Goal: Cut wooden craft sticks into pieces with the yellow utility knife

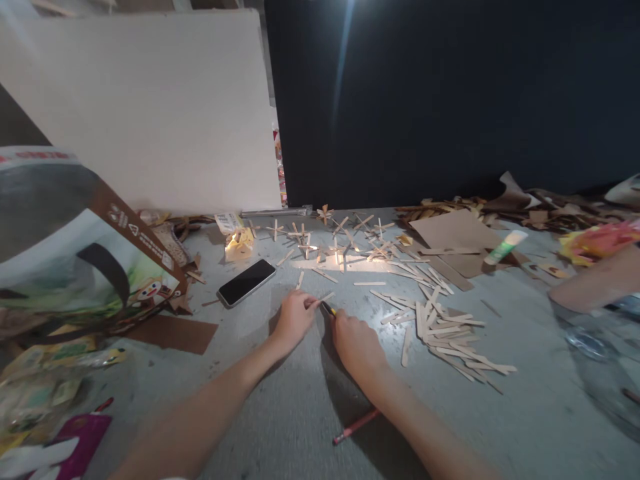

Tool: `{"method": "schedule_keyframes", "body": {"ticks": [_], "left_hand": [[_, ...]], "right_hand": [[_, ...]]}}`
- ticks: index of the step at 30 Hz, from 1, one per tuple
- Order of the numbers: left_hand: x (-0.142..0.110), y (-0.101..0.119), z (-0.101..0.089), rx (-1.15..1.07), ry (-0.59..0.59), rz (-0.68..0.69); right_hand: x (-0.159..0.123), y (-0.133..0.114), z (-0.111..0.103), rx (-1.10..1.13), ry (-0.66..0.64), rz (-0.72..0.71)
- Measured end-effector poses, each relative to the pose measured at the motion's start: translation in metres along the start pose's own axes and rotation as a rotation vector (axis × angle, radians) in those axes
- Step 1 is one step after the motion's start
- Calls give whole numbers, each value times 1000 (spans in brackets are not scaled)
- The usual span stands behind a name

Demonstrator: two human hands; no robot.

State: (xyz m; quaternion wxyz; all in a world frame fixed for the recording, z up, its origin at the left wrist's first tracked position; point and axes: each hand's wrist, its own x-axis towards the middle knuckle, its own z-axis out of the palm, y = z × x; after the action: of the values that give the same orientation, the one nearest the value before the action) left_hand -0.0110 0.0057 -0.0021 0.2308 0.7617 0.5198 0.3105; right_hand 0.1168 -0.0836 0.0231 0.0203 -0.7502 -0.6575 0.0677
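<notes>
My left hand (294, 319) is closed, pinching a thin wooden stick (324, 298) against the grey floor. My right hand (356, 341) is a fist just to its right, gripping a small dark and yellow tool (329, 309) whose tip meets the stick. To the right lies a loose pile of wooden sticks (445, 330). Farther back, several sticks glued into crosses (345, 241) are scattered on the floor.
A black phone (246, 282) lies left of my hands. A printed cardboard box (75, 247) stands at the far left. A glue tube (506, 247) rests on brown cardboard (453, 232). A red pencil (356, 427) lies near my right forearm. A clear container (600, 340) sits at right.
</notes>
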Motion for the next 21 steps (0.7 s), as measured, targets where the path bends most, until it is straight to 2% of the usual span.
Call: {"method": "schedule_keyframes", "body": {"ticks": [21], "left_hand": [[0,6,-2,41,0,-8]], "right_hand": [[-3,2,-1,19,-16,17]]}}
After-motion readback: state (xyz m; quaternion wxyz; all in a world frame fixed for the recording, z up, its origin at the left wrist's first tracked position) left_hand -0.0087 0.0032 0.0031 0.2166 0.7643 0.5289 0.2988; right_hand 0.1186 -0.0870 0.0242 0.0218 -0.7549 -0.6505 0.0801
